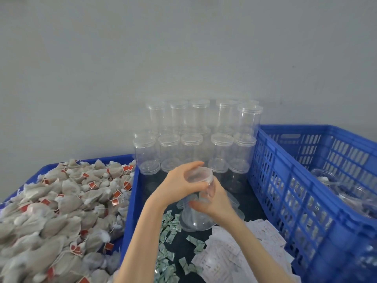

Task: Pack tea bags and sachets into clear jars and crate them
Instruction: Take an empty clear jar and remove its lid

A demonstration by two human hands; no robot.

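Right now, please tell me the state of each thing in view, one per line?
Held jar: gripped by both hands, lid on.
Left hand: curled round the lid.
Right hand: gripping the jar body.
Stacked jars: empty, lidded, two tiers.
Tea bags: heaped loose in tray.
Blue crate: partly loaded with jars.
Green sachets: scattered loose.

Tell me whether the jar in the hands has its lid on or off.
On. The lid sits on top of the jar; the left hand grips the lid's rim while the right hand holds the jar's body. Whether it is fully tightened, cannot tell.
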